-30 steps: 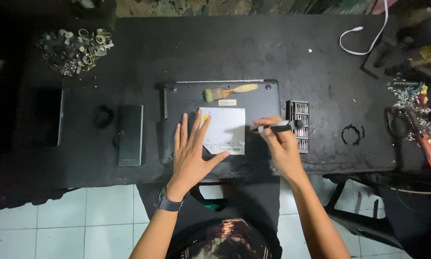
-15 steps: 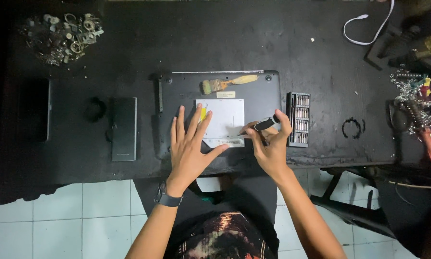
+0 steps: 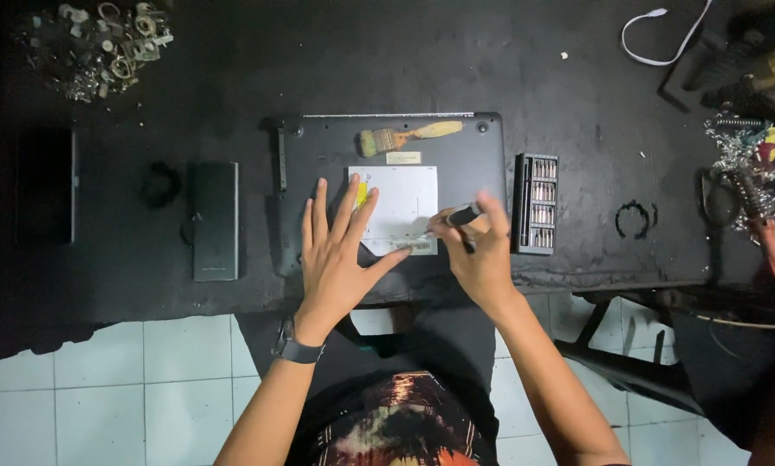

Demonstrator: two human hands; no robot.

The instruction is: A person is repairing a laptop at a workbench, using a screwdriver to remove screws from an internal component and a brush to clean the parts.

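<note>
1. Hands at work over a black, flat laptop base [image 3: 482,155] lying upside down on the dark counter [image 3: 232,69], near its front edge.
2. Left hand [image 3: 340,255] is open, fingers spread, palm pressed flat on the laptop base, fingertips touching a white rectangular sheet [image 3: 404,203] that lies on it.
3. Right hand [image 3: 482,250] is closed around a slim black screwdriver [image 3: 458,216], whose tip meets the lower right edge of the white sheet.
4. Wooden-handled paintbrush [image 3: 404,136] rests on the laptop base above the sheet.
5. Grey open case of screwdriver bits [image 3: 536,204] stands just beside the laptop's right edge, near the right hand.
6. Black rectangular box [image 3: 215,220] sits left of the laptop; a heap of small metal parts [image 3: 103,43] lies far back left.
</note>
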